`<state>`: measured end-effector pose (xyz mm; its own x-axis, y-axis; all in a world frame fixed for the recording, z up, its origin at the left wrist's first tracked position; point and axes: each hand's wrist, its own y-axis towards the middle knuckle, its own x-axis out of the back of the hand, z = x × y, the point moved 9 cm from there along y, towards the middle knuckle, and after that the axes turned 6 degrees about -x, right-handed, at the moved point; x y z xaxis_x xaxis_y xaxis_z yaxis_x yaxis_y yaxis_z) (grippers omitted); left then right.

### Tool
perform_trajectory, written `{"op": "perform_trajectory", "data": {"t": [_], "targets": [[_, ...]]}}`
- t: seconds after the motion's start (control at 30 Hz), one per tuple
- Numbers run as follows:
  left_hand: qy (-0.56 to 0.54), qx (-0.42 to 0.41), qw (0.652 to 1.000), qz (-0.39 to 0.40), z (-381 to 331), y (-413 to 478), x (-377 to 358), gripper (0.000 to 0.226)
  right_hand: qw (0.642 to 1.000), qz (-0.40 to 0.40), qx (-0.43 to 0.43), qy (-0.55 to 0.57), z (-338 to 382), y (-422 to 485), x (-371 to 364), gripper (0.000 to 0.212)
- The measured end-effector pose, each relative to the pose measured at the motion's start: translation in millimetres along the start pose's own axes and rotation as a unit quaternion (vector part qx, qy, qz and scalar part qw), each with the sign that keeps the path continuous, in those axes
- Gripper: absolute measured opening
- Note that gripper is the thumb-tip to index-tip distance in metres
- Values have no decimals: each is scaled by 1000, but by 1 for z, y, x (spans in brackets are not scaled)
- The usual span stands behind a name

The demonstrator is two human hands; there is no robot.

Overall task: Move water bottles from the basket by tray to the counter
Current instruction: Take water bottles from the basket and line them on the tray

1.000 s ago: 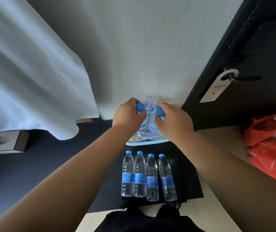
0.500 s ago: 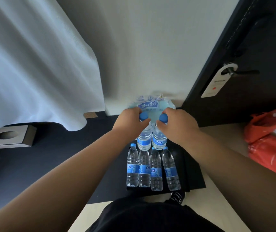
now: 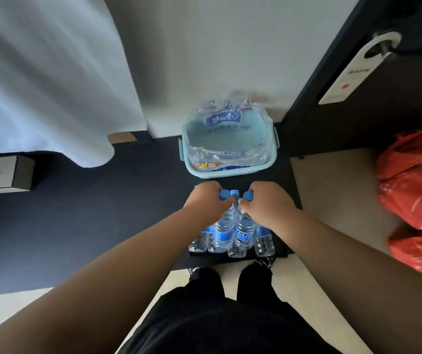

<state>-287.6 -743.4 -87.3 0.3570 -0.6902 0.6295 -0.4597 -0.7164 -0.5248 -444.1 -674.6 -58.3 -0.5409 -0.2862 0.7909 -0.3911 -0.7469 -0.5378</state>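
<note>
Left hand (image 3: 206,200) and right hand (image 3: 268,203) each grip one water bottle at the neck, just under the blue cap, with the fingers (image 3: 220,205) clamped round it. Left bottle (image 3: 223,229) and right bottle (image 3: 244,229) hang side by side over the black tray (image 3: 280,252), above the row of bottles (image 3: 264,241) lying there; can't tell if they touch. Basket (image 3: 230,173), on the far side, holds only plastic wrap. The bottles look full, so fairly heavy, with thin, smooth walls that are probably slippery. The neck is likely the surest hold.
</note>
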Motion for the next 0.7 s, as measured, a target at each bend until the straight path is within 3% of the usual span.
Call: {"op": "perform_trajectory", "data": {"t": [0.33, 0.5, 0.7], "targets": [[51, 74, 996, -4, 21, 52, -43, 38, 996, 40, -77, -37, -39, 61, -45, 37], [106, 106, 988, -24, 38, 80, -51, 44, 989, 43, -143, 14, -69, 93, -62, 49], [117, 137, 983, -13, 57, 107, -70, 51, 985, 85, -147, 13, -78, 121, -84, 52]]}}
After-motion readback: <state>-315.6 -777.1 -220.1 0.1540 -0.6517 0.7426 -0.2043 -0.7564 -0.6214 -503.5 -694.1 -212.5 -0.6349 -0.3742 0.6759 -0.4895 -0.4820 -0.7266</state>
